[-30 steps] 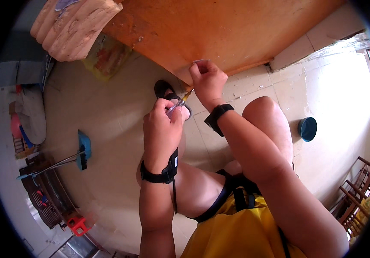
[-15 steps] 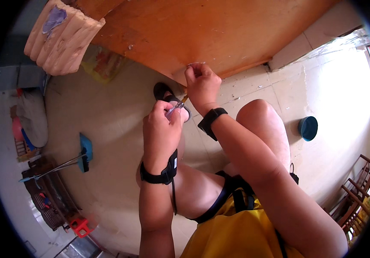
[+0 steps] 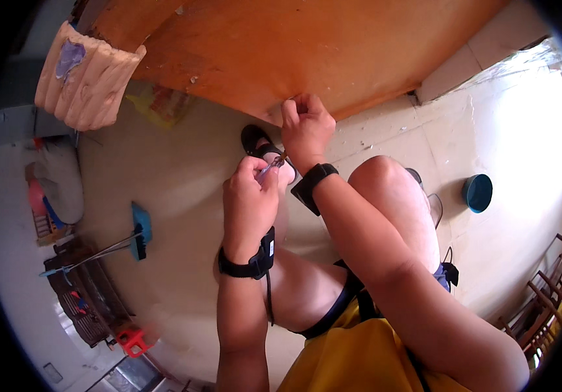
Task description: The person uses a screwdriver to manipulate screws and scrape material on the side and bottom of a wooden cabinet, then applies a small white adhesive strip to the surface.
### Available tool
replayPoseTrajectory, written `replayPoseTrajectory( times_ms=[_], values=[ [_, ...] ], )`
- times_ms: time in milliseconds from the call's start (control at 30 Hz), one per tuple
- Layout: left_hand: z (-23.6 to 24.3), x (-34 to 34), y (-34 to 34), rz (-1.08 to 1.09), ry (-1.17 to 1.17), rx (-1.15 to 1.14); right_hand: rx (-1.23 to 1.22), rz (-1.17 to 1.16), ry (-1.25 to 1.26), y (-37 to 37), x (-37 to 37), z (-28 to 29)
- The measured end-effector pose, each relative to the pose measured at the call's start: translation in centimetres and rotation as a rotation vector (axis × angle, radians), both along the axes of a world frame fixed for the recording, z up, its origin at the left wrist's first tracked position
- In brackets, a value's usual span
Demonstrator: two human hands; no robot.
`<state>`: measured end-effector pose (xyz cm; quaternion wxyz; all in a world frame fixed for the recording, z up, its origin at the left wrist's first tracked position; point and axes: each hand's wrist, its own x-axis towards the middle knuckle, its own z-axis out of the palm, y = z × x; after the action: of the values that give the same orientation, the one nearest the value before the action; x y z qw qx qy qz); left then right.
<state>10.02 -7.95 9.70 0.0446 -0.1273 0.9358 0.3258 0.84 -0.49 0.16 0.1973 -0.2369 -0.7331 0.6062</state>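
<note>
My left hand (image 3: 250,199) is closed around a slim tool with a clear handle (image 3: 268,172). A dark yellowish end of this tool points toward my right wrist; its exact kind is unclear. Up against the lower edge of a large orange-brown wooden panel (image 3: 333,52), my right hand (image 3: 308,127) has its fingers bent in a pinch. Whatever lies between those fingertips is hidden. Both wrists wear black straps. A paler patch (image 3: 269,108) shows on the panel just left of the right hand.
A ridged pinkish block (image 3: 88,81) sticks out at upper left, near a yellowish plastic bag (image 3: 160,104). Small white crumbs lie on the tiled floor by the panel. A teal bucket (image 3: 477,194) stands right; a blue dustpan (image 3: 140,222) and red stool (image 3: 132,342) are left. Wooden chairs (image 3: 548,287) stand lower right.
The view has shifted slightly, moving the background a little. My left hand keeps its hold on the clear-handled tool, and my right hand stays pinched at the panel's edge.
</note>
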Motion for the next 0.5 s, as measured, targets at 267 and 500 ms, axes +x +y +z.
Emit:
replayPoseTrajectory(
  times_ms=[267,500],
  values=[
    [-0.2,-0.3,-0.1,0.017,0.037,-0.003,-0.009,0.029,-0.061,1.5,0.3,0.4],
    [-1.8,-1.3,-0.1,0.067,0.011,-0.009,-0.032,0.274,-0.105,3.8,3.1,0.6]
  ],
)
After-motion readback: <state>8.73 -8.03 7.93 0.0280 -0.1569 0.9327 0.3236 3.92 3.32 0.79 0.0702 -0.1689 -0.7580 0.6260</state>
